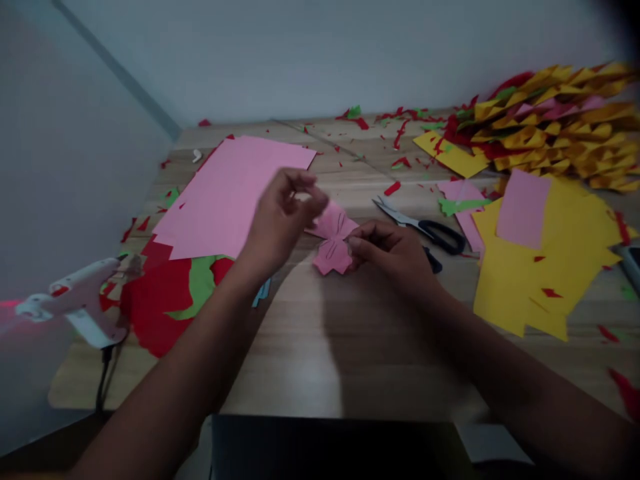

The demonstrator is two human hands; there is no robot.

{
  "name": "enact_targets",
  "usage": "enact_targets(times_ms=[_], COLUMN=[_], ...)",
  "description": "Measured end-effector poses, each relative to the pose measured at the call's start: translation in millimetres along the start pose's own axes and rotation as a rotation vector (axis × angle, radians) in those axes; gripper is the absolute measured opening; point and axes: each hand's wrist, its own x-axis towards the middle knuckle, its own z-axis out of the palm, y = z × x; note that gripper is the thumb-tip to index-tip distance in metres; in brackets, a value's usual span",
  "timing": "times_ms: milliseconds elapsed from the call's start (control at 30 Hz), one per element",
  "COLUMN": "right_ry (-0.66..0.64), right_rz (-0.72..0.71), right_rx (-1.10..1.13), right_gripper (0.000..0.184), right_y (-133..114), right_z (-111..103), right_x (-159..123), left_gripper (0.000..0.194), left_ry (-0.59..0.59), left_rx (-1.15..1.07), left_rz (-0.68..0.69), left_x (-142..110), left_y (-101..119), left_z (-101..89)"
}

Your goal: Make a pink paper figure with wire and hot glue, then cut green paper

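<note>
A small pink paper cut-out [334, 241], shaped like a bow with pencil lines on it, lies on the wooden table [320, 333] at the middle. My right hand [393, 252] rests on the table with its fingertips pinching the cut-out's right edge. My left hand [283, 217] hovers just left of and above the cut-out, fingers curled together near its upper part; motion blur hides whether they grip it.
Black-handled scissors [425, 227] lie right of the cut-out. A large pink sheet [230, 193] covers red and green paper [175, 293] at left. A white glue gun [80, 300] stands at the left edge. Yellow sheets [550, 267] and folded yellow pieces [550, 127] sit right.
</note>
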Motion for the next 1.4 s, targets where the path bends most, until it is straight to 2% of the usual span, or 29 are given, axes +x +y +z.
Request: enact_targets(times_ms=[67, 100, 133, 200, 333, 433, 600, 900, 1133, 1300, 1400], right_ry=[-0.015, -0.012, -0.003, 0.030, 0.075, 0.075, 0.119, 0.071, 0.046, -0.044, -0.056], right_rz=[-0.012, -0.020, -0.024, -0.011, 0.043, 0.025, -0.038, -0.012, -0.050, -0.013, 0.015], right_rx=[-0.028, -0.043, -0.053, -0.047, -0.006, -0.030, -0.091, -0.233, -0.363, -0.279, -0.236], right_gripper=[0.018, 0.017, 0.016, 0.017, 0.022, 0.014, 0.014, 0.020, 0.015, 0.012, 0.013], right_y=[-1, -1, 0, 2, 6, 8, 7, 5, 3, 1, 2], right_z=[-1, -2, -2, -2, 1, 2, 1, 0, -2, 0, 1], right_x=[2, 3, 4, 4, 2, 0, -1, -5, -4, -2, -1], left_gripper=[0.039, 0.037, 0.034, 0.028, 0.029, 0.032, 0.029, 0.024, 0.028, 0.026, 0.029], left_ry=[-0.213, -0.261, -0.261, -0.182, -0.062, -0.077, -0.222, -0.237, -0.229, -0.219, -0.137], left_rx=[-0.062, -0.086, -0.116, -0.203, -0.370, -0.420, -0.389, -0.388, -0.379, -0.342, -0.384], left_rz=[-0.219, -0.286, -0.320, -0.352, -0.436, -0.489, -0.560, -0.532, -0.556, -0.534, -0.498], left_x=[0, -3, -8, -17, -27, -28, -29, -32, -32, -31, -30], left_y=[-9, -13, -17, -23, -26, -24, -22, -24, -26, -26, -26], left_z=[9.0, 12.3, 14.7, 17.1, 17.7, 17.9, 17.5, 18.0, 17.4, 17.2, 17.9])
